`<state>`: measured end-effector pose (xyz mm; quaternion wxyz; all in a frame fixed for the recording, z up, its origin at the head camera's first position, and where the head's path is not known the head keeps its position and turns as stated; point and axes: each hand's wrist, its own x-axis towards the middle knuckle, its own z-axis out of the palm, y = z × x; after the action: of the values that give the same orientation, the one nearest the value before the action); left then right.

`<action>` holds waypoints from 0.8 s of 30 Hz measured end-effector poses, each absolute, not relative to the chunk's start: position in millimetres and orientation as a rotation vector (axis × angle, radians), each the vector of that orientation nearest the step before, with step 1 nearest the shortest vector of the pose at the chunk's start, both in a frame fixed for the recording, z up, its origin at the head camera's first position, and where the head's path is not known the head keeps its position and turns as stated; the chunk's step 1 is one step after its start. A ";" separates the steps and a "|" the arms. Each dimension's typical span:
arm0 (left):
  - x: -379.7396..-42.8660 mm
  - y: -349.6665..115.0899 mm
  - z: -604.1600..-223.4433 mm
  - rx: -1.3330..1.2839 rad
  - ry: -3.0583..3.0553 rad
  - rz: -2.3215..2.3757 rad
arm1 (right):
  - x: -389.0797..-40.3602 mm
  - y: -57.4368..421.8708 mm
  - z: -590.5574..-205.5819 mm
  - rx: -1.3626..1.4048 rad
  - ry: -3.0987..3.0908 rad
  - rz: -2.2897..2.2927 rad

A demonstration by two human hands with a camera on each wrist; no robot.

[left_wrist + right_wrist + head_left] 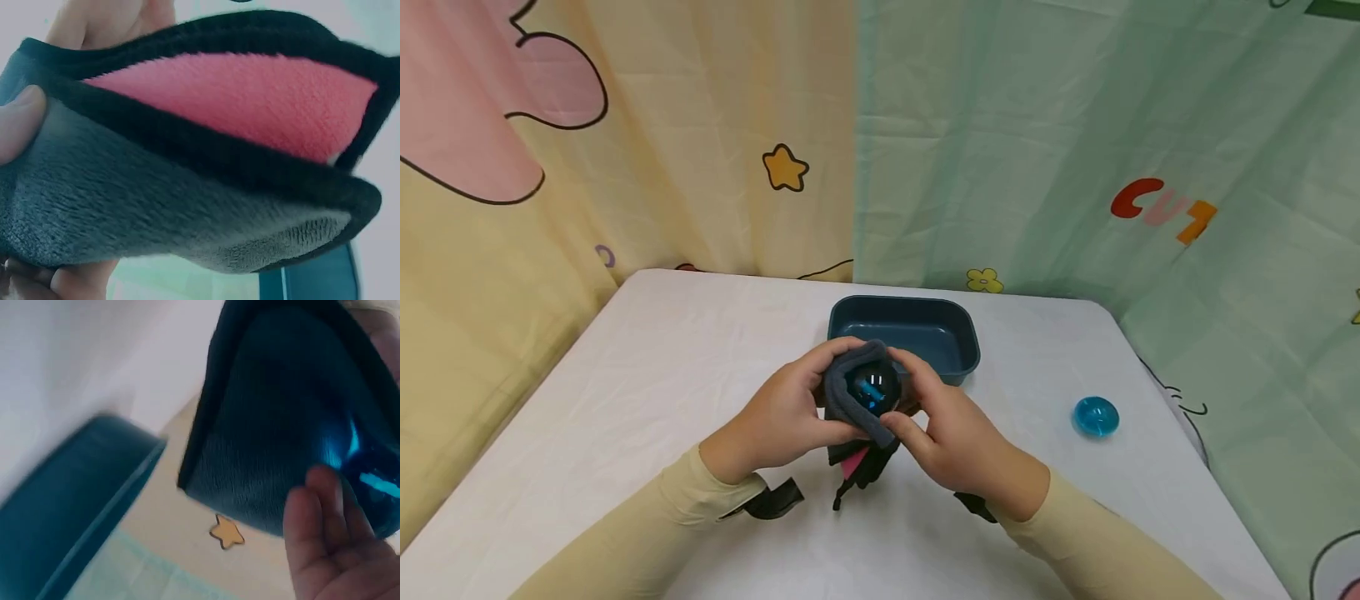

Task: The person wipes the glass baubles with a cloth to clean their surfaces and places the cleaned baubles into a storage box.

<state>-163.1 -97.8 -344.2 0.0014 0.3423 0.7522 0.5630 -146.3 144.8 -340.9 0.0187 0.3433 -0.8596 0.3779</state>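
Observation:
A dark grey cloth (841, 392) with black edging is folded around a glossy dark blue bowl (880, 385), whose full shape is partly hidden. My left hand (778, 412) holds the cloth from the left, thumb in front. On the other side my right hand (962, 437) grips the bowl, its thumb at the lower rim by the cloth edge. The left wrist view shows the cloth (125, 181) gaping to a pink inner face. Blue glints come off the bowl (375, 487) in the right wrist view, with fingertips against it.
Behind the hands stands a dark blue rectangular basin (961, 333). A small translucent blue bowl (1096, 416) sits at the right on the white-covered table (700, 350). Patterned curtains (1000, 150) hang along the back and sides. Dark straps (775, 500) show by the wrists.

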 end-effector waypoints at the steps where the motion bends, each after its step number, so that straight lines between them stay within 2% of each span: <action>1: -163.6 -97.9 -344.6 1.070 2.362 1.773 | -145.5 145.0 -340.3 1.079 -2.668 1.075; 7: -165.6 -96.0 -346.6 1.088 2.318 1.792 | -147.8 146.0 -342.6 1.045 -2.605 0.584; 9: -166.1 -94.3 -346.4 1.108 2.307 1.781 | -149.5 147.5 -344.1 1.023 -2.629 0.672; 14: -166.1 -93.6 -345.7 1.097 2.345 1.740 | -152.5 148.1 -345.5 0.987 -2.734 1.321; 16: -165.8 -94.5 -346.1 1.080 2.349 1.741 | -152.0 147.0 -345.5 1.000 -2.715 1.390; 24: -166.9 -97.7 -347.2 1.027 2.333 1.785 | -147.5 145.0 -342.0 1.054 -2.679 0.750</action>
<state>-166.9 -97.7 -347.2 0.0148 0.3300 0.7497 0.5735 -147.5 145.0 -342.0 0.0832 0.3530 -0.8974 0.2514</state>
